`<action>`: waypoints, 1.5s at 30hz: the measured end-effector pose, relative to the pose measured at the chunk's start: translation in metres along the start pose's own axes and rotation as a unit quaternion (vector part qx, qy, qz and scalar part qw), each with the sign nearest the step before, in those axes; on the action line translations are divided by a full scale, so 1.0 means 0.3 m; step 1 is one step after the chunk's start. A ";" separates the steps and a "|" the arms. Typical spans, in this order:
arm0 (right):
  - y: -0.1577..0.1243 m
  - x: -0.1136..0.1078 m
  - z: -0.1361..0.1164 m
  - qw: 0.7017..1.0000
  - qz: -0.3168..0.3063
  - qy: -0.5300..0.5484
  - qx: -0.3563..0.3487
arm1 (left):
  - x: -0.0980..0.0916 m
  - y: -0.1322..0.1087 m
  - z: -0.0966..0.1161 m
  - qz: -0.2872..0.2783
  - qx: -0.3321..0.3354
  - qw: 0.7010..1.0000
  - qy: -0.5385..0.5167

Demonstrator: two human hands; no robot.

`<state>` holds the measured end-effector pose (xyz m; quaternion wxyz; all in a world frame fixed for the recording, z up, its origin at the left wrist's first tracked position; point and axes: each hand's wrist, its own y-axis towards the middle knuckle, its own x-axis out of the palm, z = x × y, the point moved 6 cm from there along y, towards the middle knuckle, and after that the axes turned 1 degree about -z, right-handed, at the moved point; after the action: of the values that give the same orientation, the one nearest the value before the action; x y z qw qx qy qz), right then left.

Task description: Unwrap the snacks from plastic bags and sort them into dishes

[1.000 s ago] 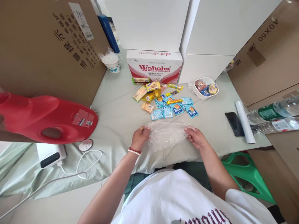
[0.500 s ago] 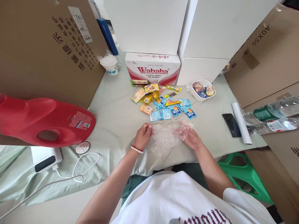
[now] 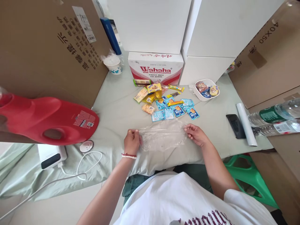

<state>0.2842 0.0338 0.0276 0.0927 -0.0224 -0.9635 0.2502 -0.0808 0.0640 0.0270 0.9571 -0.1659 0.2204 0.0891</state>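
A clear plastic bag (image 3: 164,137) is stretched flat between my hands on the pale green cloth (image 3: 117,112). My left hand (image 3: 132,141) pinches its left end, a bead bracelet on the wrist. Its right end is pinched by my right hand (image 3: 195,134). Just beyond the bag lies a heap of snack packets (image 3: 164,101), blue, yellow and orange. A white bowl (image 3: 199,95) holding more packets stands behind and to the right.
A red jug (image 3: 47,120) lies at the left by a large cardboard box (image 3: 47,47). A Wahaha carton (image 3: 156,68), white boxes and a paper cup (image 3: 113,65) stand behind. A phone (image 3: 235,125), white roll (image 3: 246,123) and water bottles (image 3: 274,120) lie right. A power bank with cable (image 3: 50,156) lies near left.
My hands have moved apart and pulled the crumpled bag out flat and taut. The left hand shifted left and slightly toward me.
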 end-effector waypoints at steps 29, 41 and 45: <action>-0.101 0.171 -0.091 0.970 -0.173 0.166 -0.027 | 0.542 -0.126 0.240 -0.593 -0.014 0.738 -0.322; 0.009 -0.009 -0.027 0.976 -0.033 0.213 0.041 | 0.202 -0.090 0.071 -0.316 0.000 0.919 -0.235; 0.021 0.072 -0.042 0.960 -0.099 0.243 0.091 | 0.204 -0.063 0.109 -0.237 0.069 0.968 -0.041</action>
<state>0.2653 0.0472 0.0388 0.3505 0.0218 -0.8823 0.3135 -0.0090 0.0640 0.0324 0.9682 -0.1433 0.1404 -0.1492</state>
